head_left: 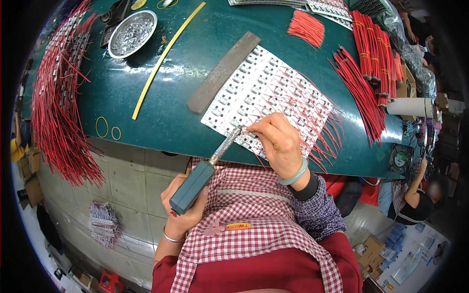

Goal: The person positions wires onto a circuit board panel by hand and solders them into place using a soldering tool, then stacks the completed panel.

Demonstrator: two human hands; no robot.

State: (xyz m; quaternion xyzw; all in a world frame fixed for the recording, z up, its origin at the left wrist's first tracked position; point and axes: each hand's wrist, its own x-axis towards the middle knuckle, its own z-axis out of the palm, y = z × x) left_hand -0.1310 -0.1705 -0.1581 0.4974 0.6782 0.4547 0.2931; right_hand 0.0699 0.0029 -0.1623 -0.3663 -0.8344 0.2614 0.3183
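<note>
My left hand (185, 200) is wrapped round the dark green handle of a soldering gun (190, 188). Its metal barrel slants up to a white circuit board panel (225, 105), where the tip meets the board's near left part. Close beside that tip, my right hand (279, 141) pinches the end of a thin red wire (254, 128); the fingertips partly hide it. Small components cover the panel in rows. Many red wires (320, 134) stick out over its right side. A dark flat bar (222, 73) lies along the panel's far left edge.
On the green table (185, 127) are a metal bowl (132, 35), a yellow strip (168, 58) and rubber bands (101, 127). Red wire bundles (373, 49) lie at right, with a loose pile (306, 28) behind. Wired boards (63, 97) hang over the left edge. Another person (415, 200) sits at right.
</note>
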